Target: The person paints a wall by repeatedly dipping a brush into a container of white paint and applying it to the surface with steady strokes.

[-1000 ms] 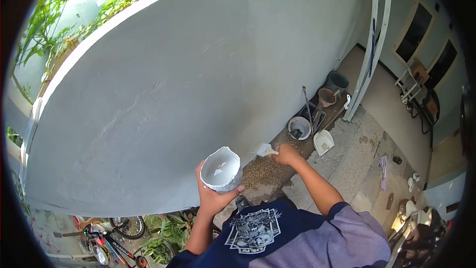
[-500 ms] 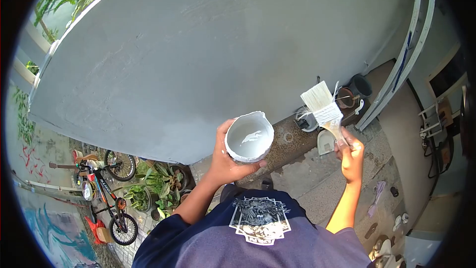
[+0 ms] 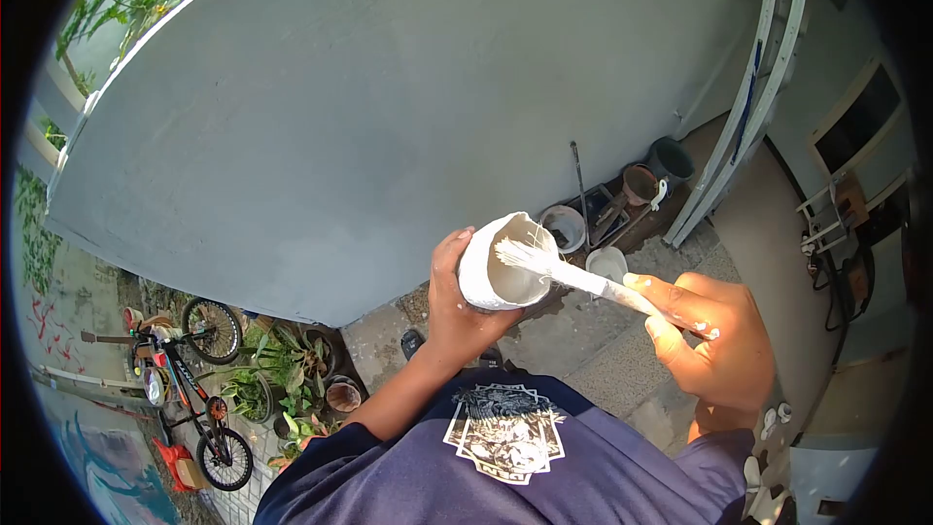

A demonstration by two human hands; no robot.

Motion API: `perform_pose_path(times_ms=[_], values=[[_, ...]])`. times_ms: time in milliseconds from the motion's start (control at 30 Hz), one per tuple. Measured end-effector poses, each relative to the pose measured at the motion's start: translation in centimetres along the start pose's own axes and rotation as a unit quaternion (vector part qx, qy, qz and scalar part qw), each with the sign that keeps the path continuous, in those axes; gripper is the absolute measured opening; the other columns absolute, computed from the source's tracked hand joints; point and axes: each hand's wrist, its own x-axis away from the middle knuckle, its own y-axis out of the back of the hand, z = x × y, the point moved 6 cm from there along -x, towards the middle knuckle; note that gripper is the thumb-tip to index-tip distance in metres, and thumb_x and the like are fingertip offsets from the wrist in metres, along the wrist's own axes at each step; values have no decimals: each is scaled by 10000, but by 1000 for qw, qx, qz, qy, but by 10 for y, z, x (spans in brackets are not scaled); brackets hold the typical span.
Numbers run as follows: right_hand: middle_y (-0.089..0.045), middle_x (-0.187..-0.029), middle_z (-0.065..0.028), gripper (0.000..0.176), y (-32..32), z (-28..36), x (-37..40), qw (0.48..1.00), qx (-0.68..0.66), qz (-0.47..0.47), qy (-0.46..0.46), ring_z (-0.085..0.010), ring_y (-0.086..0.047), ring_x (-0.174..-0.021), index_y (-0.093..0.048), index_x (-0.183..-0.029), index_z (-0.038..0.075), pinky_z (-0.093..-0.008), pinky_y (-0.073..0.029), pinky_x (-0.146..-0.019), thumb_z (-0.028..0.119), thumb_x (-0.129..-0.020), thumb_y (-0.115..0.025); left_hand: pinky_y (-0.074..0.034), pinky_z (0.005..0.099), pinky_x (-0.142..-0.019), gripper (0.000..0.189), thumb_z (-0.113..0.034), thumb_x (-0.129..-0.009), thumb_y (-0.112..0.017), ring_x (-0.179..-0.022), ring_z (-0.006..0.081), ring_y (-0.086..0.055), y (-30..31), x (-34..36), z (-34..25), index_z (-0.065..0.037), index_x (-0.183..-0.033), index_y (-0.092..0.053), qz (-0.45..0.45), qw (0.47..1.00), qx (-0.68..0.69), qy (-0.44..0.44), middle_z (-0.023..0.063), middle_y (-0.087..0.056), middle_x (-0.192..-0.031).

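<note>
Brush loading: left hand [image 3: 449, 309] clasps tilted white paint-caked cup [image 3: 483, 282] before grey wall [image 3: 389, 117]; right hand [image 3: 714, 335] grips white flat paintbrush [image 3: 583, 279], bristles [image 3: 515, 255] inside cup; shallow dip, rim wipe likely limits drips.

I am making out no readable text anywhere. Just below the fingers [image 3: 498, 318] of the left hand [image 3: 449, 306], a white crest print [image 3: 503, 433] on the dark shirt is showing lettering, but it is blurring past reading. Far left of those fingers, red scrawls [image 3: 53, 316] on the pavement are forming no letters I can tell.
</note>
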Motion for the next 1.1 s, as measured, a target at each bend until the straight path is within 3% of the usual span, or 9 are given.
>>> perform_pose_path(times_ms=[167, 233, 367, 433, 567, 633, 667, 733, 1100], values=[[-595, -709, -68, 432, 18, 23, -1, 980, 185, 62, 45, -256, -569, -497, -708, -1214, 100, -373, -432, -480, 152, -785, -720, -437, 443, -1064, 1045, -95, -613, -916, -1281, 352, -516, -20, 1, -12, -42, -1456, -300, -11, 999, -34, -34, 223, -451, -1394], [-614, -731, -64, 448, 18, 36, -2, 941, 304, 118, 87, -238, -614, -523, -684, -1225, 73, -353, -450, -473, 213, -801, -724, -430, 457, -1062, 1035, -121, -615, -922, -1276, 365, -513, -28, 1, -17, -38, -1444, -306, -6, 998, -42, -43, 228, -449, -1391], [-584, -716, -56, 471, 18, 44, -6, 926, 346, 138, 57, -254, -608, -541, -694, -1208, 76, -383, -421, -491, 234, -768, -753, -422, 470, -1059, 1012, -138, -619, -925, -1271, 369, -510, -42, 1, -23, -29, -1422, -319, -4, 997, -46, -58, 229, -451, -1385], [-626, -686, -68, 337, 11, 51, -8, 909, 379, 127, 116, -184, -634, -550, -703, -1009, -20, -331, -456, -462, 160, -725, -720, -415, 475, -1060, 992, -145, -622, -928, -1271, 373, -501, -47, 5, -20, -22, -1403, -328, -11, 999, -34, -36, 226, -455, -1374], [-624, -666, -72, 228, -3, 53, -14, 903, 392, 121, 128, -153, -634, -573, -695, -850, -18, -303, -452, -452, 131, -677, -702, -401, 498, -1078, 973, -86, -608, -876, -1286, 412, -481, -54, 2, -19, -14, -1424, -351, -23, 999, 0, -32, 231, -469, -1362], [-619, -666, -68, 174, -7, 52, -17, 894, 421, 73, 140, -129, -631, -590, -678, -761, -1, -270, -445, -445, 138, -660, -701, -403, 495, -1072, 952, -76, -612, -860, -1278, 412, -485, -52, -2, -21, -15, -1421, -363, -32, 999, -25, -25, 230, -475, -1349], [-619, -666, -68, 174, -11, 51, -18, 893, 422, 72, 141, -129, -631, -590, -678, -761, -1, -270, -445, -445, 138, -660, -701, -402, 492, -1071, 941, -68, -613, -857, -1272, 415, -487, -52, -5, -21, -17, -1419, -375, -41, 999, -18, -19, 230, -480, -1342], [-633, -744, -94, 441, -21, 45, -21, 878, 450, 95, 132, -191, -658, -564, -676, -1127, -59, -308, -476, -465, 138, -734, -693, -401, 493, -1072, 937, -64, -615, -856, -1273, 416, -484, -50, -10, -21, -16, -1420, -378, -42, 999, -21, -13, 230, -481, -1340], [-595, -781, -86, 435, -44, 30, -36, 885, 438, 59, 146, -171, -657, -639, -635, -1070, -42, -294, -490, -488, 143, -687, -726, -397, 490, -1073, 937, -77, -625, -877, -1282, 415, -471, -48, -17, -11, -25, -1419, -382, -58, 998, -29, -20, 223, -471, -1354]])
